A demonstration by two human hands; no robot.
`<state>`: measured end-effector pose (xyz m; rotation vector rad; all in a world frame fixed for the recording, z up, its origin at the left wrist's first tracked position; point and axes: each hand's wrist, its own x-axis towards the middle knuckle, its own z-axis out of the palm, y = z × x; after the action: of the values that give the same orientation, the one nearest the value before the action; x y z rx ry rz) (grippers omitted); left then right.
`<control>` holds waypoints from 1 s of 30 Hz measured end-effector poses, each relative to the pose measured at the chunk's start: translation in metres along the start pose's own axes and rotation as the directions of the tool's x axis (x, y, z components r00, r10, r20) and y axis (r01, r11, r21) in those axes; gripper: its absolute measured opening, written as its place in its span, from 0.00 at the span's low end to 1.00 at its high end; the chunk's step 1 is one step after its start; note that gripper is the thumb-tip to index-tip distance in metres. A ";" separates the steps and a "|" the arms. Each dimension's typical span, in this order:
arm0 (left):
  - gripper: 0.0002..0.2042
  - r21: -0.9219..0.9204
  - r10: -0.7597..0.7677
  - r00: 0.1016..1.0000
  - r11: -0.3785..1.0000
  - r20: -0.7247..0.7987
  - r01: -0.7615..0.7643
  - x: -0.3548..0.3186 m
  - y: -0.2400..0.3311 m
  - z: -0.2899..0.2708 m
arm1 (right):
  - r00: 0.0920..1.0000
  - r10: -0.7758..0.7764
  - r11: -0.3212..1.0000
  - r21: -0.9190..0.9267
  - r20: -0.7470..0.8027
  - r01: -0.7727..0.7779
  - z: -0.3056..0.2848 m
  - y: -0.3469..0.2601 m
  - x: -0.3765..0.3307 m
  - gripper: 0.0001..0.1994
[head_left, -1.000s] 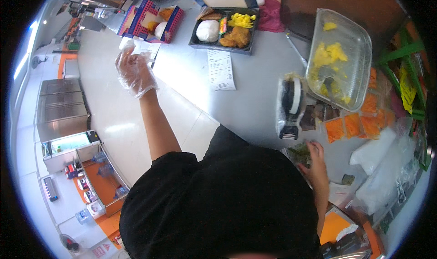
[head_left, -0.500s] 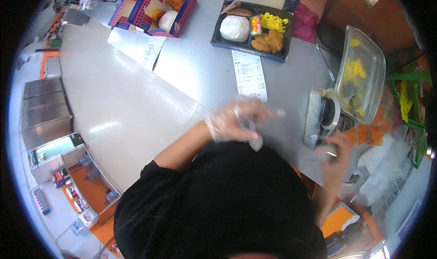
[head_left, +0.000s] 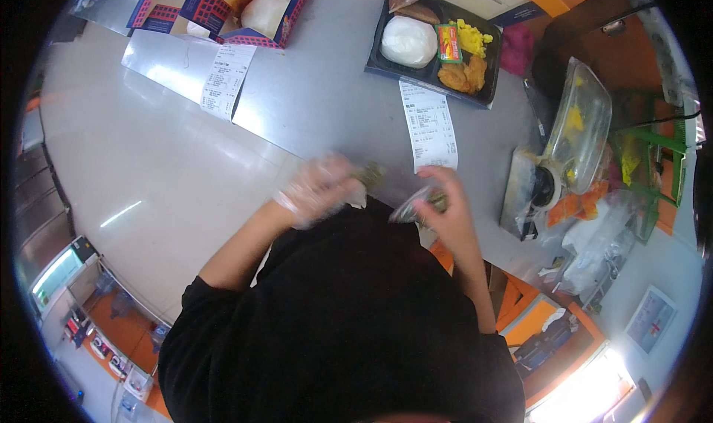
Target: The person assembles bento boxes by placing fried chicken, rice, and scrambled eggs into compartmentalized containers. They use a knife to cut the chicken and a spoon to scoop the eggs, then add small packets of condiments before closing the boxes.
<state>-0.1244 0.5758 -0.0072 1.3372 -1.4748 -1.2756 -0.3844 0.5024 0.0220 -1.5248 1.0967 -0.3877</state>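
**Both hands meet over a small crumpled item at the counter edge**

A small greenish-brown crumpled thing (head_left: pixel 369 174), blurred and hard to name, sits between the two hands at the near edge of the steel counter (head_left: pixel 186 170), close to the person's chest. The left hand (head_left: pixel 318 189), in a clear plastic glove, is curled loosely at its nine o'clock side; whether it actually grips it cannot be told through the blur. The bare right hand (head_left: pixel 444 200), at about three o'clock, has its fingers closed on a clear plastic wrapper (head_left: pixel 416 204) with dark contents.

At twelve o'clock from the hands lies a long white receipt (head_left: pixel 429 126), and beyond it a black meal tray (head_left: pixel 434 44) with rice, fried pieces and yellow food. At ten o'clock lies a second receipt (head_left: pixel 223 77) beside a blue-and-red carton box (head_left: pixel 230 3). At two o'clock stands a clear plastic container (head_left: pixel 583 126).
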 end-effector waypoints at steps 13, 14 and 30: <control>0.23 -0.443 -0.445 0.618 0.880 -0.649 0.169 -0.042 0.005 -0.129 | 0.942 -0.028 0.913 0.376 -0.335 0.161 -0.057 -0.024 0.153 0.08; 0.22 -0.446 -0.460 0.594 0.876 -0.660 0.183 -0.044 0.006 -0.130 | 0.957 -0.031 0.921 0.364 -0.290 0.140 -0.050 -0.029 0.165 0.08; 0.21 -0.307 -0.509 0.545 0.853 -0.666 0.421 -0.096 -0.025 -0.145 | 0.856 -0.512 0.428 -0.844 0.068 0.323 -0.031 -0.015 0.171 0.07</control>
<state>0.0363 0.6449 0.0082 1.9447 -0.4672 -0.8938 -0.3152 0.3457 -0.0108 -2.7361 1.0932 -0.3731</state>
